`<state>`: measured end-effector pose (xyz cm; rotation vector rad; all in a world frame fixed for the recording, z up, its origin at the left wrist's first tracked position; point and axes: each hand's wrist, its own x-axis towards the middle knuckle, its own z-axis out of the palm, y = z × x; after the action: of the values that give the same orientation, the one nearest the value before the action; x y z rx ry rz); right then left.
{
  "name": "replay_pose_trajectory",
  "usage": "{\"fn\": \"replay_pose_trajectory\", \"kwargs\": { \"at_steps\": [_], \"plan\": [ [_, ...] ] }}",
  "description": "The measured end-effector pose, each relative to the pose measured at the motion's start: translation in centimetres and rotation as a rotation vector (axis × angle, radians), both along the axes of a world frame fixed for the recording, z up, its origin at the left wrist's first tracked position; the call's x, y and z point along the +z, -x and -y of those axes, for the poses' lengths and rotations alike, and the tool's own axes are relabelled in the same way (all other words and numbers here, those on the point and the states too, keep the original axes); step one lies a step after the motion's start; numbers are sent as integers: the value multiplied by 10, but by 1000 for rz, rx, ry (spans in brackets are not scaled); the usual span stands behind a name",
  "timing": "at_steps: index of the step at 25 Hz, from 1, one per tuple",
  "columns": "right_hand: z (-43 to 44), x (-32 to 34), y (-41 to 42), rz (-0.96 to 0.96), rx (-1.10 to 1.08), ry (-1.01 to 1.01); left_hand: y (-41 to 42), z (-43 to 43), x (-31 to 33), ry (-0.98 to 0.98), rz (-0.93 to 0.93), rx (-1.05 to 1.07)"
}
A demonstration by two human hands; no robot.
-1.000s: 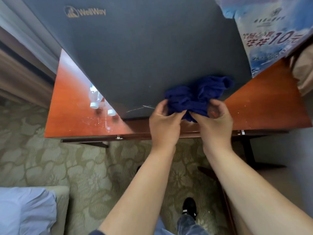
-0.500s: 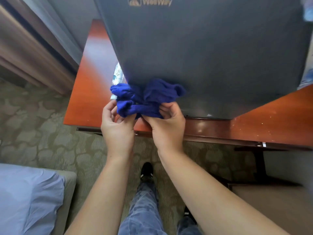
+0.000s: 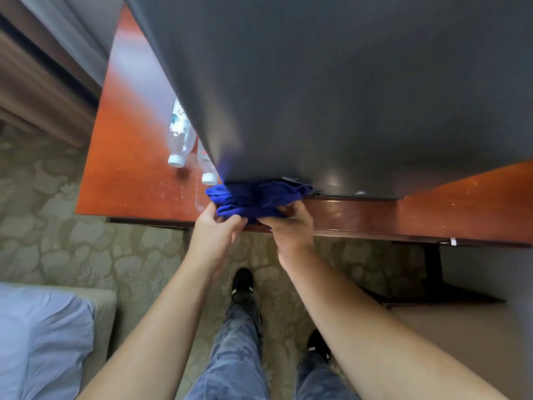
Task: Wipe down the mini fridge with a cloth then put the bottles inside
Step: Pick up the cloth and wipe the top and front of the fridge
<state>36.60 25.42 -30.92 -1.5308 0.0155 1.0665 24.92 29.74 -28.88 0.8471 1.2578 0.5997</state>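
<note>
Dark grey matte mini fridge [image 3: 346,96] fills upper centre and right of frame; no open door visible. It sits on a glossy red-brown wooden tabletop [image 3: 129,174] running from upper left to right edge. Left hand [image 3: 215,235] and right hand [image 3: 291,229] meet at centre frame, by the tabletop's front edge. Both grips are clenched on a bunched royal-blue cloth [image 3: 253,200], fingers curled round the wad. Cloth touches the fridge's lower left corner, so wiping looks underway there. Two hands probably keep the wad compact and add pressure. Two clear plastic bottles with white caps [image 3: 180,145] appear to lie on the tabletop just left of the fridge, caps toward frame bottom: staged within reach, not yet loaded.
</note>
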Motion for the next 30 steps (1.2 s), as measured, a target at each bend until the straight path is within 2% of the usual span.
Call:
{"fn": "replay_pose_trajectory", "kwargs": {
  "at_steps": [2,5,7,11,14,18,23,30],
  "plan": [
    [8,8,-9,9,0,-29,-11,8,7,16,44,41],
    [33,22,-43,-19,-15,-119,-44,28,15,-100,-21,63],
    [53,30,-78,-12,-21,-132,-77,44,21,-113,1,68],
    [101,35,-164,-20,-81,-113,-167,84,21,-83,79,-23],
    [133,34,-223,-100,-137,-111,-235,116,11,-29,97,-2],
    [152,33,-276,-87,-163,-91,-293,147,8,46,142,27],
    [150,21,-287,-135,-103,-57,-297,153,-1,-16,58,95],
    [127,-6,-225,-302,-112,-29,-237,124,-21,-28,24,144]
  ]
}}
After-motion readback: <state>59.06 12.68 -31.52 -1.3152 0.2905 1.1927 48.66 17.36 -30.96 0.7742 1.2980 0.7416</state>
